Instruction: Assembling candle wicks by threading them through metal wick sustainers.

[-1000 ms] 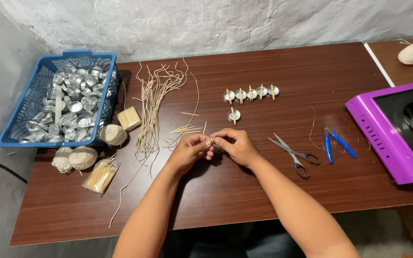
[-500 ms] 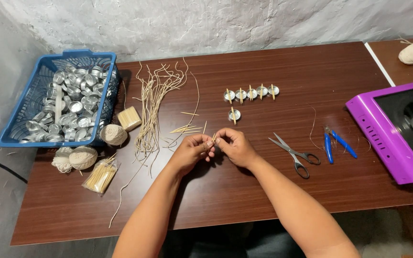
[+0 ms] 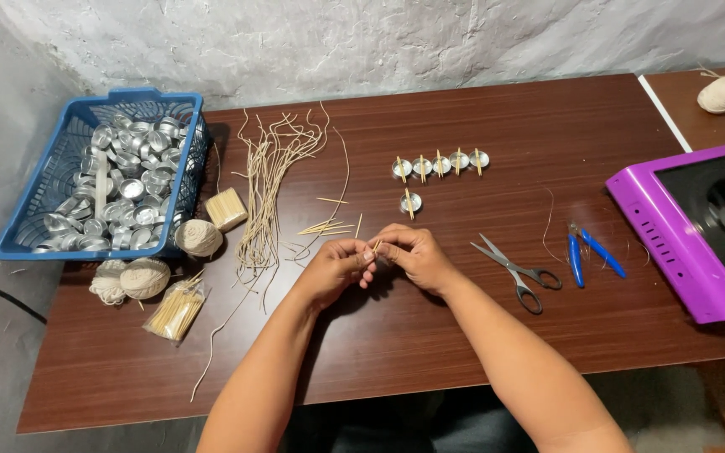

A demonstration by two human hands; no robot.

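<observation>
My left hand (image 3: 333,270) and my right hand (image 3: 413,256) meet at the middle of the brown table (image 3: 379,361), fingertips pinched together on a small thin stick piece (image 3: 375,248); whatever else they hold is hidden by the fingers. Just beyond them lie loose short sticks (image 3: 326,226) and a single small metal cup with a stick across it (image 3: 410,202). Farther back stands a row of several such cups (image 3: 440,164). A bundle of long pale wick strands (image 3: 268,184) lies to the left.
A blue basket (image 3: 44,189) full of small metal cups sits far left, with twine balls (image 3: 144,277), a stick bundle (image 3: 226,209) and a bag of sticks (image 3: 175,310) beside it. Scissors (image 3: 517,272) and blue pliers (image 3: 587,252) lie right. A purple appliance (image 3: 698,231) fills the right edge.
</observation>
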